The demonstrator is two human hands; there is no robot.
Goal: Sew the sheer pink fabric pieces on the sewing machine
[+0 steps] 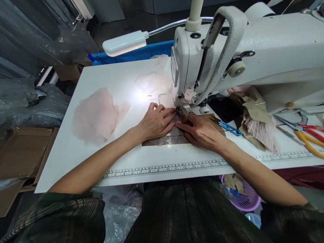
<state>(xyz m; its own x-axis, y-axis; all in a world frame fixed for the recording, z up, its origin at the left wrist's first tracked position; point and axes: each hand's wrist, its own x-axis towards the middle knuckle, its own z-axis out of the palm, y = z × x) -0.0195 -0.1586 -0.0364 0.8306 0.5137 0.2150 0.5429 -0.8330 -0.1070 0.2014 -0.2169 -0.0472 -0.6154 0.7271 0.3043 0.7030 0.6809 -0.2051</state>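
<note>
My left hand [160, 120] lies palm down on the white table, fingers spread and curved, fingertips beside the presser foot [181, 111] of a sewing machine [187, 64]. From the other side, my right hand [201, 131] has its index finger stretched toward the left fingertips and its other fingers bent in. Between the hands lies sheer pale fabric [174, 133] over a brown sheet [149, 142]. A tiny pinkish piece [178, 122] shows at the right index fingertip. What the right fingers pinch is partly hidden beneath them.
Sheer pink fabric [95, 116] lies at the left of the table [121, 158]. Blue thread snips [230, 128], ruffled pink fabric [262, 130] and orange-handled scissors [307, 143] are at the right. A lamp [125, 43] hangs over the back. A purple basket [249, 200] stands below the front edge.
</note>
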